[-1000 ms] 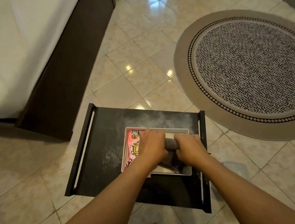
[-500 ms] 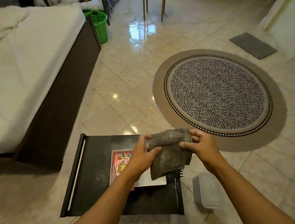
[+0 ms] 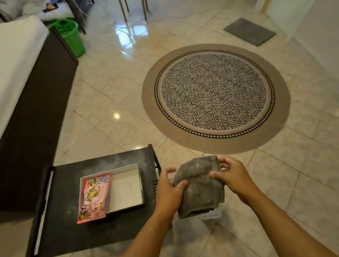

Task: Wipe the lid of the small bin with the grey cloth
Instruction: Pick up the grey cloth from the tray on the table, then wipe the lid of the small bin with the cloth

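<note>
Setting: a home, a bedroom or bed-sitting room by the look of it. A bed [image 3: 4, 79] with white bedding and a dark wood frame is running along the 9 o'clock side. A green plastic basket [image 3: 71, 36] is standing at its far corner, at 11 o'clock. Glossy cream floor tiles [image 3: 110, 101] are reflecting ceiling lights. A round patterned rug [image 3: 215, 97] is lying at 1 o'clock, and a small grey mat [image 3: 249, 31] is lying farther off by a white wall. Chair legs [image 3: 132, 1] (wooden, pale) are showing at 12 o'clock. A low black table [image 3: 64, 217] is sitting at 7 o'clock.
</note>
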